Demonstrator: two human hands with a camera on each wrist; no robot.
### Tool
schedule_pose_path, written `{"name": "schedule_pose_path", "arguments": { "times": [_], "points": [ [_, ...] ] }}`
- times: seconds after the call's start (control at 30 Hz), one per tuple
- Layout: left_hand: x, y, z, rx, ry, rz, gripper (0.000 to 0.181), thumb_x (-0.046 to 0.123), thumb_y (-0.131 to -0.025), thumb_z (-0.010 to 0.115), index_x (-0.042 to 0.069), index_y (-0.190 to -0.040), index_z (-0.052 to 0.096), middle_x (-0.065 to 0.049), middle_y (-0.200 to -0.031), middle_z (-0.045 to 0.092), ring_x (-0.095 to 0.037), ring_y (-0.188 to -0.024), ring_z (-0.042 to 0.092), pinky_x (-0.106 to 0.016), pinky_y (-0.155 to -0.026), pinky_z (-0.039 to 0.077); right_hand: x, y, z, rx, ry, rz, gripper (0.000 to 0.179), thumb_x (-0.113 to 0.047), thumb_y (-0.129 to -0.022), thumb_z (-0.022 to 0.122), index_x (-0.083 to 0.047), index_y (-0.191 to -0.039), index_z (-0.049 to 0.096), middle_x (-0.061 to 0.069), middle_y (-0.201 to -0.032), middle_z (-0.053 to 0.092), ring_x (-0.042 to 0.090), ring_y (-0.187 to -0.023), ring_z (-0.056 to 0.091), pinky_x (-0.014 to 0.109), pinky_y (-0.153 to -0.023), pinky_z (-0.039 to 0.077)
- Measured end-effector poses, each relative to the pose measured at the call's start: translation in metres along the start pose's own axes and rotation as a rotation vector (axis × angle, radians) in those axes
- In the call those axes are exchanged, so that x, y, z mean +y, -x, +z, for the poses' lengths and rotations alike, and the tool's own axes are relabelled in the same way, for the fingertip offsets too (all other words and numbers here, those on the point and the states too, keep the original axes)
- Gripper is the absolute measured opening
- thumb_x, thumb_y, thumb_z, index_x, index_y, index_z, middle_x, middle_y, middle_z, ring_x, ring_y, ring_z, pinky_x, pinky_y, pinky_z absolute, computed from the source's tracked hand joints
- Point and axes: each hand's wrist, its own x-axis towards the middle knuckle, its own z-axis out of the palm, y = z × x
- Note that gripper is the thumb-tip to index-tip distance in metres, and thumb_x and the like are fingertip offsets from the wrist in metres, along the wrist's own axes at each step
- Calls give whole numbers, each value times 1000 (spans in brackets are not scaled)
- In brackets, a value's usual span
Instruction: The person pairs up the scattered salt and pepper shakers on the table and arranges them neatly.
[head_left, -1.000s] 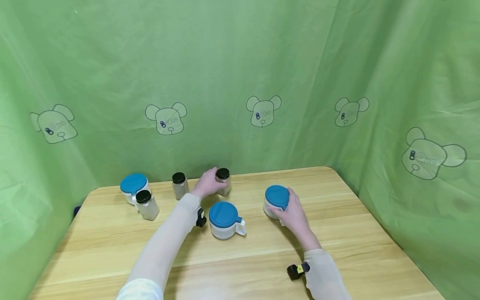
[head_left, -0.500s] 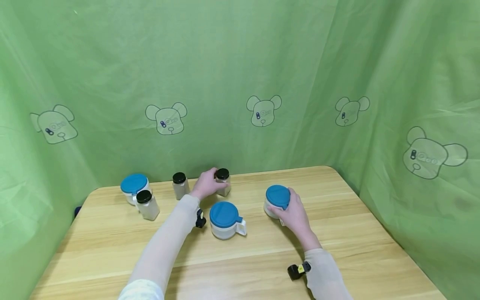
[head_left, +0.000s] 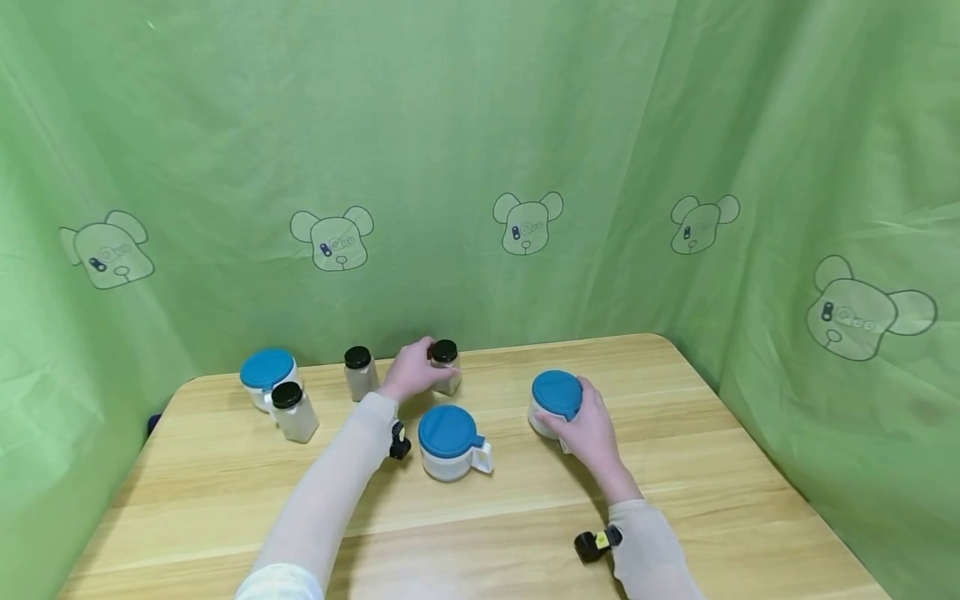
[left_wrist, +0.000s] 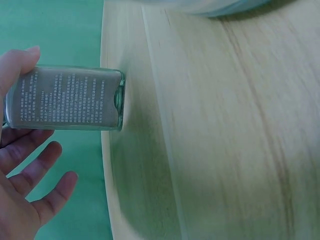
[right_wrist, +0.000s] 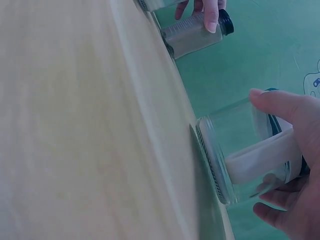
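Observation:
At the table's back, my left hand [head_left: 411, 369] pinches a small spice jar [head_left: 447, 382] with a black lid, thumb and forefinger high on its sides. Rows of pale print cover the jar [left_wrist: 65, 97] in the left wrist view; its other fingers are spread below. My right hand [head_left: 591, 427] grips a clear seasoning pot [head_left: 557, 393] with a blue lid, right of the middle. In the right wrist view, the thumb and fingers hold this pot [right_wrist: 240, 150] around its upper part, beside its white handle [right_wrist: 262, 156]. Both vessels stand upright, their bases at the tabletop.
Another blue-lidded pot [head_left: 447, 442] stands front of my left hand, handle to the right. At left are a third pot [head_left: 267, 371], a black-lidded jar [head_left: 296, 417] before it, and another jar [head_left: 362, 377]. A green curtain [head_left: 435, 167] hangs behind the wooden table [head_left: 480, 542].

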Motion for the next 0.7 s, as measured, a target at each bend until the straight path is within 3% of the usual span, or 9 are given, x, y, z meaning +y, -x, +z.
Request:
{"name": "schedule_pose_path", "arguments": {
  "times": [0.23, 0.4, 0.7],
  "points": [
    [-2, 1, 1, 15, -13, 0, 73, 47, -76, 79, 4, -130, 52, -13, -109, 66, -24, -91, 61, -38, -78, 55, 0, -1, -2, 11, -7, -3, 103, -45, -76, 81, 1, -150, 24, 27, -146, 39, 45, -133, 43, 60, -107, 40],
    [-2, 1, 1, 18, -14, -6, 79, 48, -76, 79, 4, -134, 50, -14, -114, 66, -25, -96, 62, -40, -82, 56, 1, -2, -5, 10, -3, 1, 103, -45, -77, 80, 1, -150, 24, 27, -146, 39, 45, -133, 43, 61, -107, 39],
    [2, 6, -4, 10, -25, 16, 63, 49, -76, 79, 7, -118, 56, -9, -103, 65, -22, -87, 60, -36, -74, 54, 0, -1, -7, 8, -6, -6, 104, -45, -76, 80, 2, -150, 24, 28, -146, 38, 46, -133, 43, 61, -107, 40]
  ]
}}
